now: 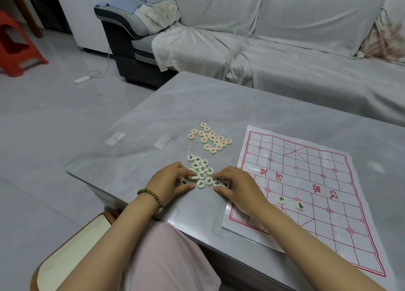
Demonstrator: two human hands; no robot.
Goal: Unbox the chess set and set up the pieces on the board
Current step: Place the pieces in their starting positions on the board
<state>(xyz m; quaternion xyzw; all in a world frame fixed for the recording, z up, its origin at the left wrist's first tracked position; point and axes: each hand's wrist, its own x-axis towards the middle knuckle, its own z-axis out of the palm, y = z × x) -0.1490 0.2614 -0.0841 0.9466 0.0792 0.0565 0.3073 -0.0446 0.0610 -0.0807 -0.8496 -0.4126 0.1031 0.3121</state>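
The grey table (pixel 219 106) is glossy, so expect anything small to skate on it under a sideways push. On your right lies the board (pixel 317 229), a thin printed sheet. It looks light and limp, with its near corner running past the table edge, so it will likely shift if you drag across it. Set pieces down from above instead of sliding them.

Your left hand (pixel 168 179) and right hand (pixel 236 185) both sit at the near edge of the black pieces (pixel 202 169), just left of the board. Each has its fingers curled down narrowly, with discs between fingertips and thumb. How firm either pinch is, you cannot tell from here.

The red pieces (pixel 210 138) are heaped farther back, apart from the black ones and off the board.

Two black discs (pixel 281 200) already stand on the board near your side, close together but not touching.

Each piece looks like a small, hard, smooth round: light, stiff, not fragile, but apt to slip or roll. One tilted disc (pixel 194 177) stands on its edge by your left fingertips. Take each one by its rim, thumb opposite a finger, and lift it clear of its neighbours, since they lie touching and a nudge will scatter them.
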